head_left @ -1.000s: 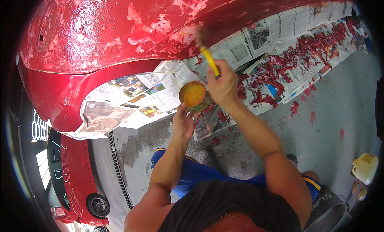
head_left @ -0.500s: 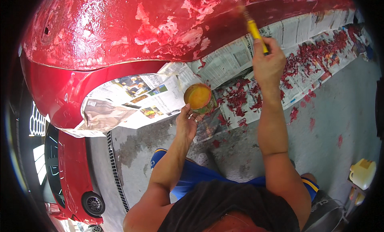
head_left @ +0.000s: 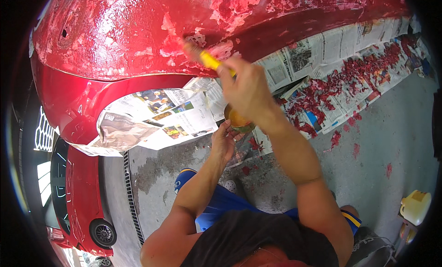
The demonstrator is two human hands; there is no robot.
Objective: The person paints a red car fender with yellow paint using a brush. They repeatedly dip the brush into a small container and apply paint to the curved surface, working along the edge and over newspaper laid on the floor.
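A paintbrush with a yellow handle is gripped in my right hand. Its bristle end, blurred, is at the red car panel, beside patches of blistered, lifting paint. My left hand holds a small tin of yellow-orange liquid from below and the side. The right wrist and hand pass above the tin and cover part of it. Wet, glossy streaks show across the panel's left part.
Newspaper sheets cover the area under the panel's edge. Red paint scrapings litter the newspaper and grey floor. Another red car stands at left past a floor drain grate. A cream jug-like container is at lower right.
My right hand has swept the brush left across the panel, from the upper right to the blistered patches. The left hand with the tin has shifted slightly right.
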